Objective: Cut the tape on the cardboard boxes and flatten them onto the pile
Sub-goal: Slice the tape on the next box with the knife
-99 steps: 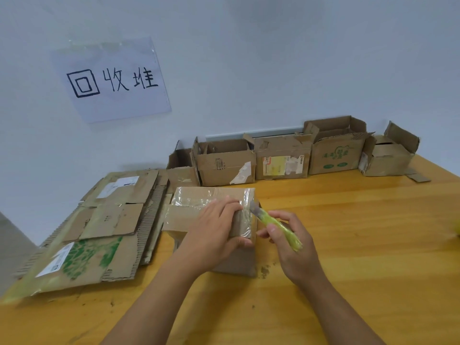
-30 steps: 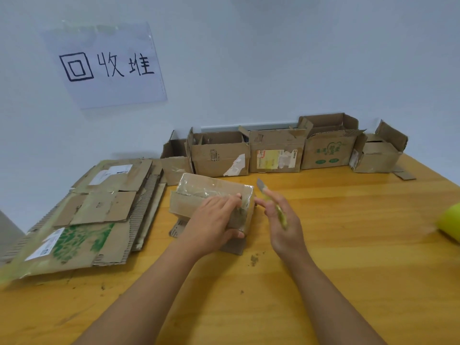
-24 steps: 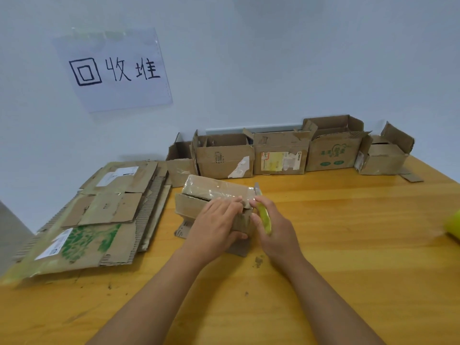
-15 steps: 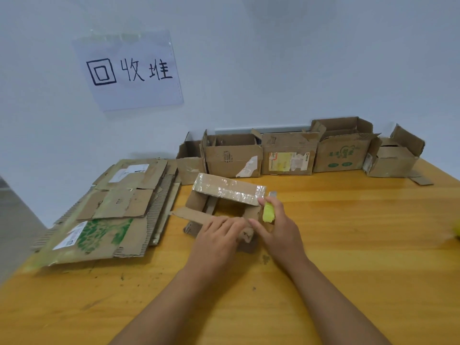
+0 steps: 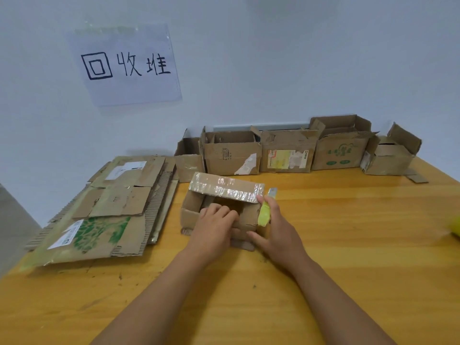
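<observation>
Yellow-orange wood counter [image 5: 348, 245] w/ visible grain, dark crumbs near its front, set against a plain pale blue-white wall [image 5: 273, 58]. Paper sign [image 5: 127, 66] w/ hand-drawn black characters is taped to the wall, above and left of the opened box.

Opened box [image 5: 221, 207] sits mid-counter, mouth facing the person; far flap stands up, wrapped in shiny clear tape [image 5: 224, 189]. Left hand [image 5: 211, 230] rests on the box's near edge, fingers loosely bent into the opening, not clearly clamped on anything; what lies under the palm is hidden. Right hand [image 5: 276, 232] is at the box's right side, its grip closed around a yellow-green utility knife [image 5: 264, 212]; blade tip pokes up just right of the taped flap, handle mostly covered by fingers. Whether the blade touches the cardboard: can't tell.

Pile of flattened cardboard [image 5: 107, 210] lies left of the opened box, top sheets w/ white labels and green print, corrugated edges showing. Behind the opened box, along the wall, a row of open boxes [image 5: 286, 153]: small one at left partly hidden by the taped flap, then one w/ torn white label, one w/ yellow label, one w/ green print, one at far right w/ raised flap. Cardboard scrap [image 5: 418, 178] lies by that last one. Yellow object [image 5: 456, 226] far right of the opened box is cut off by frame edge, unidentifiable.
</observation>
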The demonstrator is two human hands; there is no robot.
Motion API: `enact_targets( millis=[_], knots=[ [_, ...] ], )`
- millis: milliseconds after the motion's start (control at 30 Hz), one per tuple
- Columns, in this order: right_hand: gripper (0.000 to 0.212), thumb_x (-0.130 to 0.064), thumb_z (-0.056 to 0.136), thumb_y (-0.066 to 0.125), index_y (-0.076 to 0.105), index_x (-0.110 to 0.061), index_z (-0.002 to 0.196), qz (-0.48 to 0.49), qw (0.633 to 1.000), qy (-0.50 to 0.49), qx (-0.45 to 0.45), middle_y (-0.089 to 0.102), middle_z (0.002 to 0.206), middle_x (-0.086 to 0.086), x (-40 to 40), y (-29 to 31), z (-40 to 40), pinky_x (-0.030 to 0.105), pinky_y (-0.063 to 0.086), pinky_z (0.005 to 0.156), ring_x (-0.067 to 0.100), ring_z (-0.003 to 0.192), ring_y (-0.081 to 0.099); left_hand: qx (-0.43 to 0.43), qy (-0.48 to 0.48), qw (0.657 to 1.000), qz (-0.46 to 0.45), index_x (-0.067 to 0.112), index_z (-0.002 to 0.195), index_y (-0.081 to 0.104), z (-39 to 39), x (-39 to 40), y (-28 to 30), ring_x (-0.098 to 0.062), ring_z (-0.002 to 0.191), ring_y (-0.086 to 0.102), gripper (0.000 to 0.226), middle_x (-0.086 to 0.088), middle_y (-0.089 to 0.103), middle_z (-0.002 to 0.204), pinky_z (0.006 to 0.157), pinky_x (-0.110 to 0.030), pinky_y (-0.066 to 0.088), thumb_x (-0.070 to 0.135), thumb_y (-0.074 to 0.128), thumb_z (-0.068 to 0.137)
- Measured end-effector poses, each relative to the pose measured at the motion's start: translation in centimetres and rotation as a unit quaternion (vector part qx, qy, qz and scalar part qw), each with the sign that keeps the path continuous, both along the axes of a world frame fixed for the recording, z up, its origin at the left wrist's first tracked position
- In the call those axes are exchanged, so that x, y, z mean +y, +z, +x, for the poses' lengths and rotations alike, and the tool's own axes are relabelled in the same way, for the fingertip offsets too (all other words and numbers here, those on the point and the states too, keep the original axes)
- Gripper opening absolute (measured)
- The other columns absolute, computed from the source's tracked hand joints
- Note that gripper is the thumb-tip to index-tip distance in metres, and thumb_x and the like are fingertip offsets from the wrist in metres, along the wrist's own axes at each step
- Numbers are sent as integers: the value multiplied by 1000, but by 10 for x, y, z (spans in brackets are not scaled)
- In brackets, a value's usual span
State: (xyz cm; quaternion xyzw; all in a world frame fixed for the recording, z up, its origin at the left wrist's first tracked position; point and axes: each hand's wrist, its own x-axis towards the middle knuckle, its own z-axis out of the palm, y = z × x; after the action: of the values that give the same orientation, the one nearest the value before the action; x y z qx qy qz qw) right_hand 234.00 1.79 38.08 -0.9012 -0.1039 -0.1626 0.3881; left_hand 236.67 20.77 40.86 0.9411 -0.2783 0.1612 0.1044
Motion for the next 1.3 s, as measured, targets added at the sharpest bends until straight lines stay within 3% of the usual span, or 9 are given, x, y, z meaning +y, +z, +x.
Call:
enact_targets(
  millis=[100, 200, 300, 400, 533, 633, 733, 867, 1300],
  knots=[
    [86, -33, 84, 76, 16, -46, 144, -14, 1000, 0, -14, 51, 139, -19, 1, -1, 2, 21, 41, 68, 11, 99, 62, 25, -38, 998, -48, 28, 100, 57, 4, 0, 2, -7, 93, 42, 12, 16, 50, 93, 85, -28, 39, 37, 57, 93],
    [84, -34, 84, 76, 16, -52, 140, -4, 1000, 13, -7, 54, 133, -19, 1, -2, 3, 16, 39, 64, 2, 87, 57, 47, -27, 982, -179, 27, 115, 59, 11, 2, 12, 1, 96, 45, 29, 17, 54, 101, 83, -17, 41, 36, 57, 88],
    [84, -34, 83, 76, 15, -54, 138, 1, 1000, 22, -6, 50, 137, -22, -1, 0, 3, 15, 41, 66, -2, 87, 54, -38, 6, 995, -94, 25, 137, 48, 33, 1, 23, -14, 131, 33, 53, 3, 46, 140, 108, -31, 31, 26, 62, 86],
    [87, -35, 83, 77, 12, -55, 138, 2, 999, 31, -4, 44, 139, -26, -2, 1, 1, 24, 50, 75, 4, 101, 59, 23, -5, 1000, -17, 29, 152, 26, 47, -11, 25, -17, 150, 4, 72, 6, 20, 161, 120, -38, 8, 28, 59, 88],
    [84, -44, 83, 72, 12, -57, 140, 39, 998, 36, 16, 42, 141, -29, -5, -3, -2, 29, 52, 87, 3, 113, 58, 17, 1, 998, -67, 30, 151, 30, 53, -17, 9, -16, 150, 10, 66, 7, 27, 159, 119, -35, 3, 28, 57, 90],
    [55, -49, 93, 62, 32, -49, 140, 225, 974, -8, 10, 55, 137, -27, -7, 1, -5, 30, 54, 90, 3, 112, 63, -7, 3, 996, -93, 37, 143, 41, 58, -15, 9, -15, 140, 27, 55, 11, 41, 145, 111, -31, 15, 33, 60, 91],
    [22, -44, 96, 52, 66, -40, 113, 374, 921, -90, -59, 74, 111, -11, -13, 18, -3, 31, 59, 79, 14, 93, 71, -16, -1, 996, -93, 35, 139, 48, 55, -19, 11, -16, 133, 33, 48, 8, 47, 138, 108, -33, 23, 36, 59, 92],
    [27, -49, 90, 55, 78, -36, 88, 471, 875, -111, -33, 65, 68, -3, -22, 30, -2, 26, 52, 63, 12, 67, 60, -8, -26, 993, -117, 30, 147, 41, 42, -17, 4, -20, 149, 16, 51, 3, 35, 156, 121, -38, 8, 35, 54, 98],
    [30, -28, 101, 57, 61, -8, 80, 436, 895, -73, 57, 62, 59, 0, -7, 24, 2, 21, 49, 54, 11, 55, 57, -26, -28, 995, -94, 24, 152, 33, 22, -15, 6, -21, 151, 8, 51, -4, 25, 161, 122, -37, -1, 36, 34, 103]
  ],
)
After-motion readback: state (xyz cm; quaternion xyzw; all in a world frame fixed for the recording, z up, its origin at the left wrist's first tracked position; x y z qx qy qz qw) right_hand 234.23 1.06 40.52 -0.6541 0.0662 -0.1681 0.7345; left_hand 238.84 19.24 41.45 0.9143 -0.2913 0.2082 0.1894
